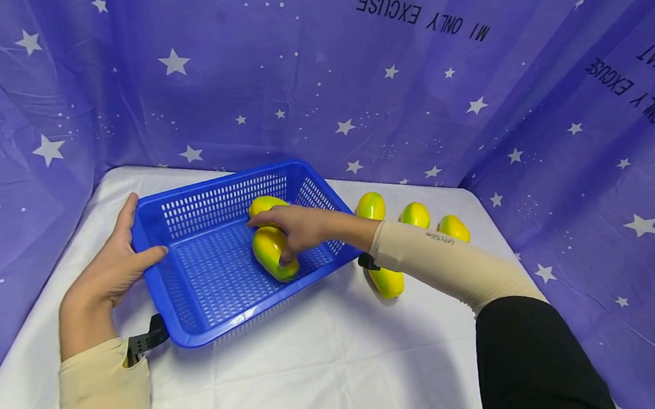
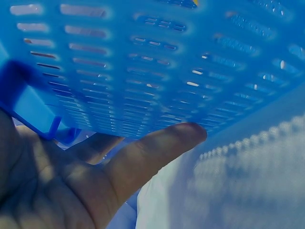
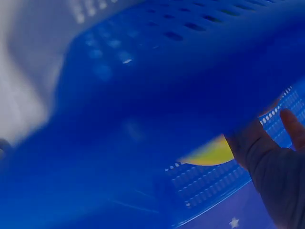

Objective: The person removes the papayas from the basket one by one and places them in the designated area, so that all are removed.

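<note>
A blue plastic basket [image 1: 217, 264] with slotted walls sits tilted on the white cloth. My left hand [image 1: 107, 267] grips its left end, thumb over the rim and the other fingers outside. In the left wrist view, a finger of the left hand [image 2: 143, 157] lies along the slotted wall [image 2: 152, 76]. Inside the basket, my right hand [image 1: 303, 225] holds a yellow-green mango [image 1: 272, 254] between thumb and fingers. Behind it, partly covered by those fingers, lies a second mango [image 1: 266, 204]. The basket wall hides much of the right hand [image 3: 271, 167] in the right wrist view.
Three mangoes stand in a row at the back right: one mango [image 1: 370, 206], a middle mango [image 1: 415, 214] and an outer mango [image 1: 454, 228]. Another mango [image 1: 388, 283] lies below the right forearm. A purple star-printed curtain [image 1: 317, 70] borders the white-covered table [image 1: 295, 380].
</note>
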The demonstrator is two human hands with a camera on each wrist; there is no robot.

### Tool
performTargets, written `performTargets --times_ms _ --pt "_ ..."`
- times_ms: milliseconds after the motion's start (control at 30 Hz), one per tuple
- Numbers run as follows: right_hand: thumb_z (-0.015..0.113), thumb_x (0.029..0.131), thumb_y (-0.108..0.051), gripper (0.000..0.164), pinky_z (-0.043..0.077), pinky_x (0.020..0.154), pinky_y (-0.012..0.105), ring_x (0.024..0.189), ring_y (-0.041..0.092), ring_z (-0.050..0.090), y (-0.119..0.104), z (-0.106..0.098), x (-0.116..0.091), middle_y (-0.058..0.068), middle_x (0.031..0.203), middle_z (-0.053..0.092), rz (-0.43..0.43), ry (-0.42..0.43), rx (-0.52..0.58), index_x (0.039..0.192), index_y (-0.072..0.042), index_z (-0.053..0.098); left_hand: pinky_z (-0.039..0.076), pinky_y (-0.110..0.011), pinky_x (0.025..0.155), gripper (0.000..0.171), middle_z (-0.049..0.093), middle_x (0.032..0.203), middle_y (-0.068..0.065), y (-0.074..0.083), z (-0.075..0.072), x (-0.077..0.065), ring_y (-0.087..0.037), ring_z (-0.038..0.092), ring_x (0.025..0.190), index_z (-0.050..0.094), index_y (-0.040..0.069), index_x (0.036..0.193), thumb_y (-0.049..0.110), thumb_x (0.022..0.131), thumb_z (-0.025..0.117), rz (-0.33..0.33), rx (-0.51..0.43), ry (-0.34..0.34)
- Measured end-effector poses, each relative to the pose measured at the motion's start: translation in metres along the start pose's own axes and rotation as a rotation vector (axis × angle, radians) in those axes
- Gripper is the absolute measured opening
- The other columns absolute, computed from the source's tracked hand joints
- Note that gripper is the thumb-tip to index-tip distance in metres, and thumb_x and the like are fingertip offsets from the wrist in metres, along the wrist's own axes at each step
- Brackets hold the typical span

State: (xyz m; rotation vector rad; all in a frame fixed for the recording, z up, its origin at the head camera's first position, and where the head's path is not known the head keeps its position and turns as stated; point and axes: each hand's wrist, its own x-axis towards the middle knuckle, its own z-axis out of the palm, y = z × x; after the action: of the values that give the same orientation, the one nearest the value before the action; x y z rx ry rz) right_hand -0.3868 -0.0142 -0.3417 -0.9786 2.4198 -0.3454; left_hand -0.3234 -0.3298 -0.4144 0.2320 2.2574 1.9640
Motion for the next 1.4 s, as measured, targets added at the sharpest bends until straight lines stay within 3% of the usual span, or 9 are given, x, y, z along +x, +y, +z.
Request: performTargets --times_ms 267,367,533,733,933,1233,1400 --pt "0.084 0.077 -0.016 0.081 0.046 0.093 0.025 0.117 0.016 0.047 -0.016 -0.007 0.019 0.0 0.136 0.047 -0.04 -0.029 -0.018 0.145 -0.028 0.043 0.022 -0.063 0.106 0.108 -0.024 0.159 -0.005 -0.001 -0.002 0.0 -0.044 0.003 0.142 -0.023 0.049 0.146 -0.002 0.091 0.055 0.004 -0.011 0.008" --pt "0.084 0.076 -0.02 0.079 0.046 0.094 0.028 0.12 0.021 0.047 -0.019 -0.008 0.025 0.001 0.139 0.047 -0.051 -0.02 0.01 0.144 -0.03 0.044 0.028 -0.062 0.104 0.107 -0.024 0.159 -0.006 -0.001 -0.001 0.001 -0.047 0.007 0.141 -0.023 0.047 0.146 -0.002 0.092 0.055 0.007 -0.005 0.004" --pt "0.086 0.074 -0.019 0.083 0.045 0.099 0.034 0.126 0.027 0.046 -0.022 -0.008 0.036 0.003 0.148 0.04 -0.109 -0.072 0.192 0.145 -0.03 0.044 0.031 -0.064 0.101 0.108 -0.022 0.159 -0.009 0.0 -0.001 0.001 -0.051 0.011 0.139 -0.024 0.046 0.147 -0.002 0.091 0.055 0.004 -0.008 0.002" --pt "0.083 0.075 -0.007 0.085 0.044 0.101 0.038 0.13 0.028 0.042 -0.022 -0.004 0.057 0.007 0.15 0.037 -0.235 -0.193 0.436 0.148 -0.016 0.04 0.016 -0.064 0.109 0.107 -0.027 0.158 0.0 0.0 -0.004 0.002 -0.043 -0.004 0.143 -0.022 0.045 0.148 -0.001 0.09 0.056 -0.022 -0.005 0.022" --pt "0.082 0.075 -0.007 0.085 0.036 0.108 0.04 0.132 0.024 0.038 -0.023 0.004 0.069 0.006 0.148 0.039 -0.326 -0.296 0.521 0.148 -0.011 0.038 0.005 -0.061 0.112 0.108 -0.027 0.158 0.004 -0.003 -0.003 0.002 -0.036 -0.013 0.144 -0.02 0.043 0.15 0.0 0.088 0.057 -0.023 -0.005 0.03" --pt "0.08 0.076 -0.005 0.071 0.041 0.104 0.034 0.131 0.02 0.039 -0.023 0.021 0.08 -0.005 0.143 0.046 -0.323 -0.395 0.653 0.14 -0.014 0.051 0.015 -0.057 0.112 0.109 -0.026 0.157 0.009 -0.002 -0.004 0.0 -0.031 -0.008 0.145 -0.019 0.045 0.15 -0.004 0.088 0.056 -0.034 -0.022 0.017" --pt "0.081 0.075 -0.005 0.071 0.034 0.108 0.033 0.133 0.018 0.037 -0.025 0.027 0.089 -0.001 0.142 0.048 -0.38 -0.402 0.642 0.14 -0.012 0.051 0.002 -0.055 0.114 0.109 -0.025 0.157 0.012 0.0 -0.006 0.0 -0.024 -0.015 0.145 -0.019 0.044 0.15 -0.005 0.087 0.056 -0.038 -0.016 0.029"
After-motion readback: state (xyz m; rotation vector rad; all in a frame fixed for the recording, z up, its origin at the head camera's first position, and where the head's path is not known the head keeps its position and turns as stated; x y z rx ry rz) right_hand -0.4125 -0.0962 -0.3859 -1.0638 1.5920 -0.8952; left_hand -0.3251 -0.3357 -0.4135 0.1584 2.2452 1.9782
